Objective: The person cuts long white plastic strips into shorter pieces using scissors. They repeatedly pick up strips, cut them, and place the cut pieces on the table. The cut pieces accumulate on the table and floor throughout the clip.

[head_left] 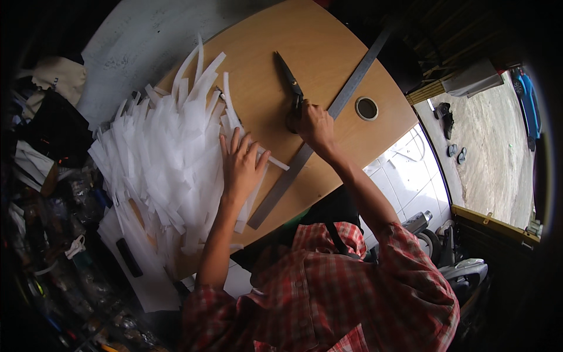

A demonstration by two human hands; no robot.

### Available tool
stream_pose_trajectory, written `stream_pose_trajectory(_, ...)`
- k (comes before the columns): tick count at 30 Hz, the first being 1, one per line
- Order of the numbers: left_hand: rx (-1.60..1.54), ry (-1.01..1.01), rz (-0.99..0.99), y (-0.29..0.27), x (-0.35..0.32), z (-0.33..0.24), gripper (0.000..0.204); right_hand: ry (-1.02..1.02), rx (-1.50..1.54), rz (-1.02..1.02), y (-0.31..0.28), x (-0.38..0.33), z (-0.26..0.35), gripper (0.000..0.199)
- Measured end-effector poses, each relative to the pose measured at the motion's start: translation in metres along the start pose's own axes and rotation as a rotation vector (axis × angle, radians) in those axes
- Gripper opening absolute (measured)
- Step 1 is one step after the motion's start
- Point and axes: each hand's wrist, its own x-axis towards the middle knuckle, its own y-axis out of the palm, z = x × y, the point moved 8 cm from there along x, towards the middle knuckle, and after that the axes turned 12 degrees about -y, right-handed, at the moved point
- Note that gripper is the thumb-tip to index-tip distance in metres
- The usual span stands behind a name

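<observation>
A heap of long white strips (161,155), thin and slightly see-through, covers the left part of the wooden table (246,53). My left hand (241,167) lies on the heap's right edge, fingers spread, with loose strips beneath and beside it. Toward the middle of the table, my right hand (317,129) is closed around the handles of dark scissors (286,71). Their blades point away from me, and the fingers partly hide the handles. A long metal ruler (358,73) runs diagonally across the table, passing under my right hand and wrist.
Right of the ruler, a round cable hole (367,108) is set into the tabletop. Bags and piled goods (58,193) crowd the left side. White floor tiles (404,182), dark shoes (447,121) and sandals (457,154) lie to the right, near a motorbike (463,270).
</observation>
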Motion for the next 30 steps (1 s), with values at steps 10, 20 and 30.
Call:
stream_pose_trajectory(10, 0.087, -0.132, 0.186, 0.01, -0.003, -0.044, 0.053, -0.131, 0.264, 0.167, 0.024, -0.004, 0.021, 0.034)
stream_pose_trajectory(20, 0.081, -0.47, 0.27, 0.044, -0.06, -0.121, 0.056, -0.228, 0.892, 0.57, -0.073, -0.018, 0.038, 0.033)
stream_pose_trajectory(30, -0.131, -0.559, 0.185, 0.053, -0.083, -0.155, 0.071, -0.197, 2.532, 0.681, -0.403, 0.036, 0.203, 0.039)
